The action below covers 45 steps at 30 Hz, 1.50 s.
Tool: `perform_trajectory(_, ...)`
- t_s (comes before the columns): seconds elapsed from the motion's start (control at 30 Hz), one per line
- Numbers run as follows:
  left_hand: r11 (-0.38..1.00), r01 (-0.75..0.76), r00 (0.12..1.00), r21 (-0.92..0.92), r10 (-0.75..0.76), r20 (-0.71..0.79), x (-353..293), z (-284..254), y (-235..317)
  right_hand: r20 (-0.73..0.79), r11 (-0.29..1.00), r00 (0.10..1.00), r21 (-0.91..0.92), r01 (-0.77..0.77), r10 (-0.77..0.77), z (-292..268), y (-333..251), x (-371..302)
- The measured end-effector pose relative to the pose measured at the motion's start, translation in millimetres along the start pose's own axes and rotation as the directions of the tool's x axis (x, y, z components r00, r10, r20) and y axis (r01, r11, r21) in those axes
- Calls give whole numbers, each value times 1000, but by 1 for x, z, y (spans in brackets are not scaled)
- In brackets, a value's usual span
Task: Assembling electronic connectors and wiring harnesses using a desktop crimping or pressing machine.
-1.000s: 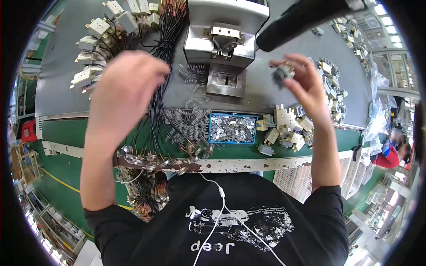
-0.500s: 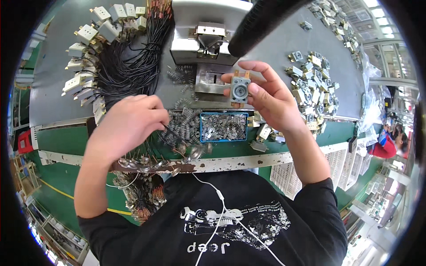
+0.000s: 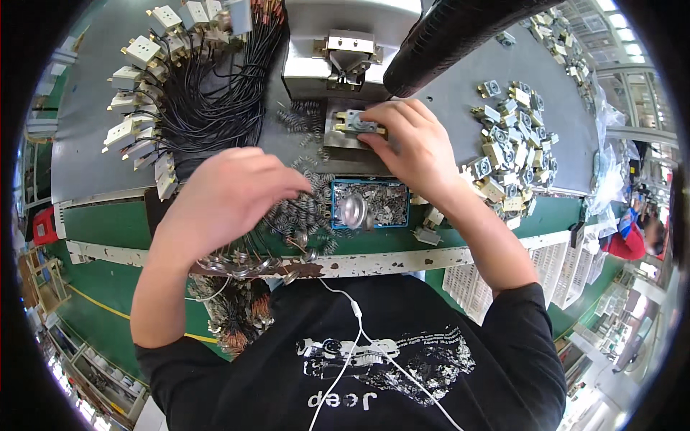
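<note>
My right hand (image 3: 411,147) reaches forward and presses a small cream and metal part (image 3: 352,122) onto the base plate of a grey bench press (image 3: 350,54). The fingertips pinch the part's right side. My left hand (image 3: 230,194) hovers with bent fingers over a loose heap of small metal springs (image 3: 305,212), near the left edge of a blue tray (image 3: 372,203) filled with tiny metal pieces. What the left fingers hold cannot be made out. A round silver knob (image 3: 352,210) stands in front of that tray.
A bundle of black wires with cream connector blocks (image 3: 154,108) lies at the back left. A pile of cream and metal parts (image 3: 507,144) covers the right side. A thick black hose (image 3: 460,29) crosses the top right. The bench's worn front edge (image 3: 402,262) runs below.
My right hand carried the small part down from mid-air to the press base. My left hand dropped from high over the wires to the springs beside the blue tray.
</note>
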<state>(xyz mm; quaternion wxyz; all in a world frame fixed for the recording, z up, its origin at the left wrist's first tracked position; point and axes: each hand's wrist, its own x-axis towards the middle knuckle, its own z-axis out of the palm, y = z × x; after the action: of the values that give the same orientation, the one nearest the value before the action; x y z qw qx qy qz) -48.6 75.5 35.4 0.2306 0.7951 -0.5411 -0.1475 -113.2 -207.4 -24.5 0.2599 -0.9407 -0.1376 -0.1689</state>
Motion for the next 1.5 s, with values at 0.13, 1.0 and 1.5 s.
perform_trajectory(0.13,998,26,997,-55,-30,-71,3,-3,-1,29,989,990,-32,142,-141,-3,4,2)
perform_trajectory(1.0,937,27,995,348,8,-99,38,16,-33,297,956,948,293,24,-115,-11,-55,-26)
perform_trajectory(1.5,954,263,907,-143,-295,-300,22,-29,-55,393,976,906,199,87,-161,14,-84,-20)
